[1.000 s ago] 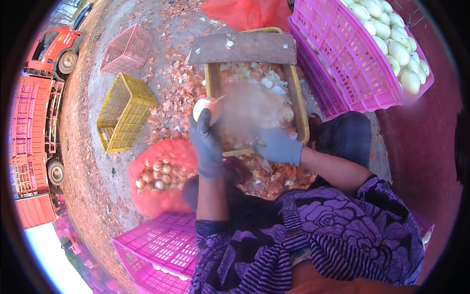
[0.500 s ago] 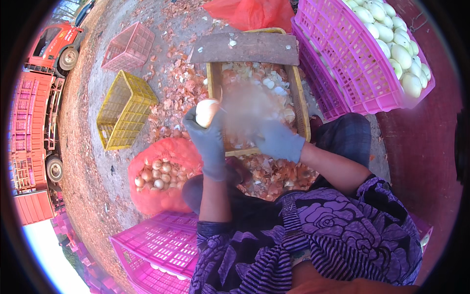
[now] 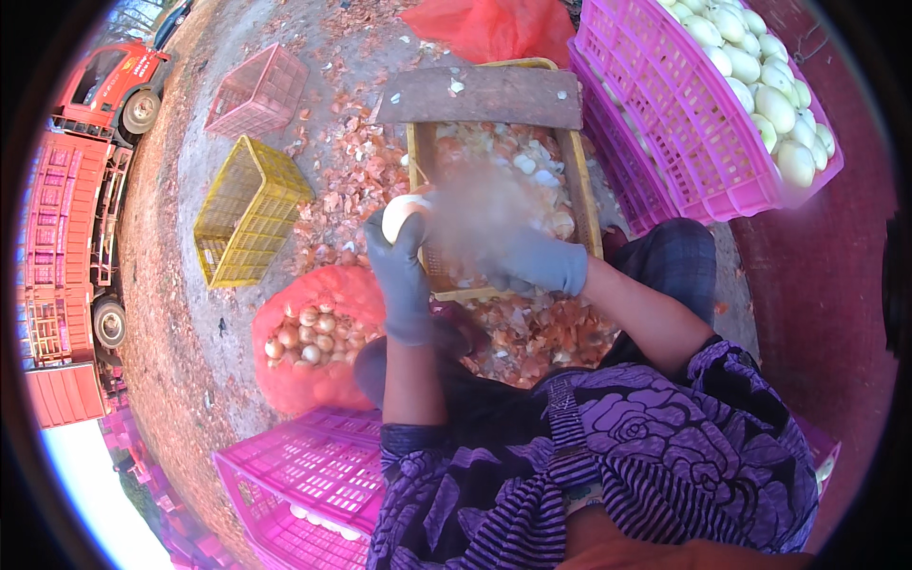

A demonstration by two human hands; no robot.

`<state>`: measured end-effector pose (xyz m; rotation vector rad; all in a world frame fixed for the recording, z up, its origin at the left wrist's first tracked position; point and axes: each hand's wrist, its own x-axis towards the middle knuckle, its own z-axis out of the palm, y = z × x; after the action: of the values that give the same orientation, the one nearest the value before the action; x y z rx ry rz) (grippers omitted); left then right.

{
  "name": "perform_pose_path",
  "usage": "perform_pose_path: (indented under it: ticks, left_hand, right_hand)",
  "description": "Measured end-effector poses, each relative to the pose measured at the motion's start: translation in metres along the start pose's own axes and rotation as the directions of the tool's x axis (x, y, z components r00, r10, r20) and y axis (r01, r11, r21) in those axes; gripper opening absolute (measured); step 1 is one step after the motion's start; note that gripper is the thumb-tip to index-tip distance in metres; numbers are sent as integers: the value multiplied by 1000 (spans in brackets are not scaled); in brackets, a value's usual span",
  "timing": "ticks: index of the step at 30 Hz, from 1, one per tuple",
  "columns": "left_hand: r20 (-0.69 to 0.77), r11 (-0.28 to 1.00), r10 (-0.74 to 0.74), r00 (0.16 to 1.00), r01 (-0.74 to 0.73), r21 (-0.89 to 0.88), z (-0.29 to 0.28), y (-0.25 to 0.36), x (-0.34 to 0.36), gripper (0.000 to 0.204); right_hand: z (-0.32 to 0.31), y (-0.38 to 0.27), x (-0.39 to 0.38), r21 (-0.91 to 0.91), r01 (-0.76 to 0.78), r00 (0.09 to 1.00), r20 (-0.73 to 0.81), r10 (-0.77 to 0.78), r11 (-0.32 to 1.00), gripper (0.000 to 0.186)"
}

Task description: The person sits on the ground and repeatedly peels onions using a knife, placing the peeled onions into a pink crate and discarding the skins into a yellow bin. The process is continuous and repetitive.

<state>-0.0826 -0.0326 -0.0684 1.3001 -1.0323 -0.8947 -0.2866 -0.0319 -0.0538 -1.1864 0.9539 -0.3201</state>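
Gripping onion (image 3: 403,215) w/ L hand (image 3: 399,275) upright — R hand (image 3: 541,260) angled inward, grip unclear.

The left hand (image 3: 399,280) points up, its fingers (image 3: 373,233) curled and its thumb (image 3: 411,231) just right of them. Below those fingers, the left arm (image 3: 413,385) goes almost straight down. The right hand (image 3: 546,261) is right of the left fingers, partly blurry. The right arm (image 3: 651,323) slants down and right, away from its fingers.

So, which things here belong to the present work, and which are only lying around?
Likely for work: pale onion in left hand; peel-filled box; red bag of onions; purple crate of whitish onions.

Apparently just around: yellow crate; pink crate; red truck.
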Motion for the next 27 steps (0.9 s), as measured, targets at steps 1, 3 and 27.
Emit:
perform_pose_path:
  ticks: [1, 3, 27]
  left_hand:
    - [88, 983, -52, 995, 67, -171, -3, 6, -1, 48]
    - [179, 914, -125, 976, 183, -362, -9, 8, 0, 48]
    - [400, 767, -248, 882, 431, -475, 3, 15, -13, 50]
  right_hand:
    - [-1, -1, 0, 62, -23, 999, 36, 21, 998, 47]
    - [1, -4, -2, 96, -35, 998, 62, 29, 995, 47]
    - [-23, 80, 68, -496, 427, 645, -419, -639, 756, 36]
